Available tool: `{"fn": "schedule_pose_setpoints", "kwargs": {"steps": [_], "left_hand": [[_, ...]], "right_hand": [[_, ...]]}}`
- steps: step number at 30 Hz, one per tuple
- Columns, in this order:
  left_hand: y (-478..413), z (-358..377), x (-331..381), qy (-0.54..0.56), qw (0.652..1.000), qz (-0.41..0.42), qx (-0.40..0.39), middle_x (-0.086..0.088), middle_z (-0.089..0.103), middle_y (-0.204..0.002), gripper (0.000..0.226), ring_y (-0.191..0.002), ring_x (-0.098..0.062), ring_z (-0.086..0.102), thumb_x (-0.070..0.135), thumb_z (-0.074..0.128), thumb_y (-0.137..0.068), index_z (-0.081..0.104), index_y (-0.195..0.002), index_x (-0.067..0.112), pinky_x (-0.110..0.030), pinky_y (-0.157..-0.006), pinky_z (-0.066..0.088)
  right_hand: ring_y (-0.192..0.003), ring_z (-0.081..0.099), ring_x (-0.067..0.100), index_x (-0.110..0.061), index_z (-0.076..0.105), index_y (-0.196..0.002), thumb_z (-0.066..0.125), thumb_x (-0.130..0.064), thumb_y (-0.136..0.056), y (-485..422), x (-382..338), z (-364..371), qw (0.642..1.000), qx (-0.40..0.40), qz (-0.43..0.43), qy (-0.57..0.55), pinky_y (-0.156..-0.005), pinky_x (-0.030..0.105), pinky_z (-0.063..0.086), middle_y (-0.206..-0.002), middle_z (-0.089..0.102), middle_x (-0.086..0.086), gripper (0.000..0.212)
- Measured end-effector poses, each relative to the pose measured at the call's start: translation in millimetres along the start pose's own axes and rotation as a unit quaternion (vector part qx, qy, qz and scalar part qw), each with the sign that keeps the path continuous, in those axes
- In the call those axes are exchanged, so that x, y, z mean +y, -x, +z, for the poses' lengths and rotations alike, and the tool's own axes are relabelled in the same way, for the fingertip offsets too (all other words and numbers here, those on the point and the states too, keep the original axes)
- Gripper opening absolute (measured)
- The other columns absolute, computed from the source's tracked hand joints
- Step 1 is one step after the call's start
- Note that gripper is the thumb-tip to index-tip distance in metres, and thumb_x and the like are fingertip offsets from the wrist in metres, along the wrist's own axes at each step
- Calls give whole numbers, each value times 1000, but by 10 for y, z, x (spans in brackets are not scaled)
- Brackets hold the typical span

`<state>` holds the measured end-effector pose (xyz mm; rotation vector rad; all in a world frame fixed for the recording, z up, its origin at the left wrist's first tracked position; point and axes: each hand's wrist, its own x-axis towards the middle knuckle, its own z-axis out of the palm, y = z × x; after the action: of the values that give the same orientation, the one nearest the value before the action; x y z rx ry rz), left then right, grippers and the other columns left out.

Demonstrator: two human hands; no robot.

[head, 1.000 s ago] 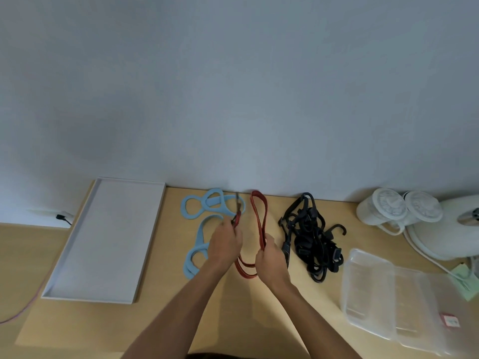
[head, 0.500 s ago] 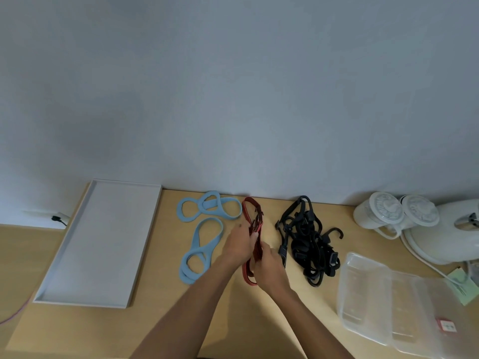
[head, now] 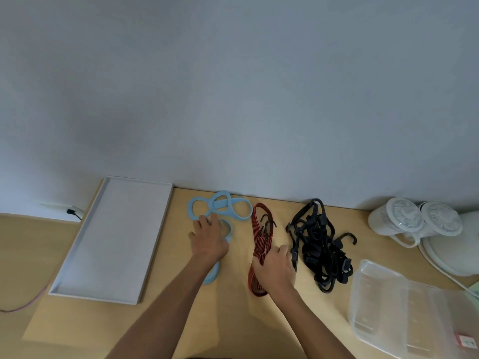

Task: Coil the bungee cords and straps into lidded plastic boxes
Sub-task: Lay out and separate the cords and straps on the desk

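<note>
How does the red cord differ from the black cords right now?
The red cord is folded into one narrow bundle; the black cords sprawl in a loose tangle. The right hand grips the red cord; no hand holds the black cords. Both lie on the table, hooks showing, outside the plastic boxes.

your left hand (head: 208, 242) and right hand (head: 276, 265) were bare, nothing worn on the fingers or wrists that showed. left forearm (head: 166, 307) and right forearm (head: 313, 322) were bare too, all the way to the bottom edge. a thin dark strip (head: 212, 357) sat at that edge between them, too little to identify.
</note>
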<state>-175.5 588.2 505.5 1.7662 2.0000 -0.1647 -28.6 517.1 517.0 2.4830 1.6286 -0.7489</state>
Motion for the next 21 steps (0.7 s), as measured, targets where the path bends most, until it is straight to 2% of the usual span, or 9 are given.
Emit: {"fn": "schedule_pose_setpoints", "kwargs": {"steps": [2,5,6,8,11,13,15,17,21], "left_hand": [[-7,31,-66,0,1000,-13,-4,-14,27,-138,69,-121,-31,34,22,56,-84,20,-143,13,-39,-96,39],[-4,33,-131,32,999,-33,-25,-17,30,-135,74,-119,-32,37,15,57,-82,17,-144,14,-39,-95,41],[-5,28,-155,48,998,-38,-34,-17,32,-135,76,-120,-32,38,14,57,-82,15,-145,14,-40,-96,41],[-13,1,-219,84,994,-50,-50,-17,39,-133,73,-120,-33,41,10,58,-83,18,-144,9,-40,-94,43],[-28,-63,-366,129,987,-67,-64,-17,48,-126,45,-111,-34,52,9,52,-87,36,-129,3,-40,-87,46],[-15,-115,-457,144,986,-67,-46,-17,49,-122,33,-103,-35,56,9,49,-89,40,-121,4,-39,-80,46],[-18,-172,-526,176,982,-73,-6,-17,49,-118,29,-96,-35,58,6,48,-89,41,-117,5,-38,-73,44],[-48,-256,-571,212,973,-85,40,-17,50,-116,26,-92,-34,58,4,46,-90,42,-115,4,-35,-66,40],[-144,-455,-648,291,941,-132,108,-20,51,-114,22,-93,-32,52,2,42,-92,44,-114,2,-32,-69,34]], "right_hand": [[-114,45,26,-7,44,-125,48,-43,-91,-65,-74,-53,997,63,-25,20,-92,33,46,-124,43,10,50],[-96,55,27,-7,59,-110,62,-20,-80,-220,-251,-89,976,147,-158,22,-77,36,50,-111,57,11,32],[-96,56,27,-7,60,-111,62,-15,-79,-280,-329,-101,970,138,-200,26,-77,36,50,-112,59,11,32],[-109,50,28,-9,48,-130,51,-10,-87,-403,-505,-112,966,80,-244,45,-87,36,45,-131,50,10,42],[-122,41,29,-9,24,-144,45,-7,-91,-544,-709,-61,964,29,-244,105,-100,37,37,-145,36,10,57],[-122,43,27,-7,28,-140,48,-5,-91,-558,-796,-8,966,18,-227,121,-99,36,39,-138,42,12,53],[-117,47,24,-6,39,-129,47,-3,-90,-540,-852,27,965,9,-233,119,-94,32,41,-129,49,11,39],[-114,49,23,-7,45,-124,46,0,-90,-502,-919,44,968,5,-244,54,-90,30,44,-126,51,10,35],[-115,50,26,-6,47,-128,44,-1,-91,-305,-1243,0,950,-35,-294,-100,-90,34,43,-124,54,11,37]]}}
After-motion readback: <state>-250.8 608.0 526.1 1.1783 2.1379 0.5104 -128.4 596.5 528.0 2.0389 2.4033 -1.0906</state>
